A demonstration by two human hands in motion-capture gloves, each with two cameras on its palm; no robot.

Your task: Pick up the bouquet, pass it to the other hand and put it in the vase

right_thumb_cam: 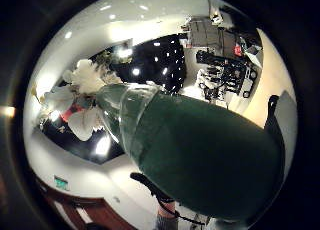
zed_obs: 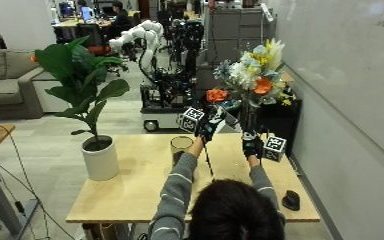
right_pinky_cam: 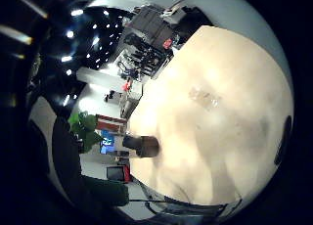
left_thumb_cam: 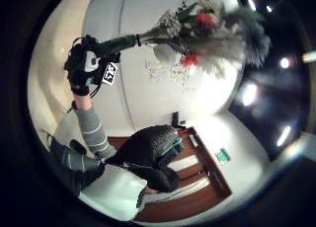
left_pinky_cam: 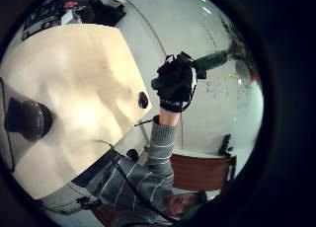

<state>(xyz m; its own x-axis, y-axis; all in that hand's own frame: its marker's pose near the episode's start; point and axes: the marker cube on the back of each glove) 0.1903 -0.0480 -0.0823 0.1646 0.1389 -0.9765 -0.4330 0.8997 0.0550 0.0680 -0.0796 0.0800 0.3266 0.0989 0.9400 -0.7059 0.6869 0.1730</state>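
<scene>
One grip only, the right hand (zed_obs: 251,145) curled round the bouquet (zed_obs: 254,75) stem wrap while the left hand (zed_obs: 207,123) is spread, so the top-heavy blooms may tip clear of the vase (zed_obs: 181,147) on the counter (zed_obs: 139,190).

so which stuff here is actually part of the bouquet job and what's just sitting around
Part of the job:
bouquet, held up by the right hand
left hand, raised beside it
vase on the table

Just there:
potted plant
small dark object near the table's edge
</scene>
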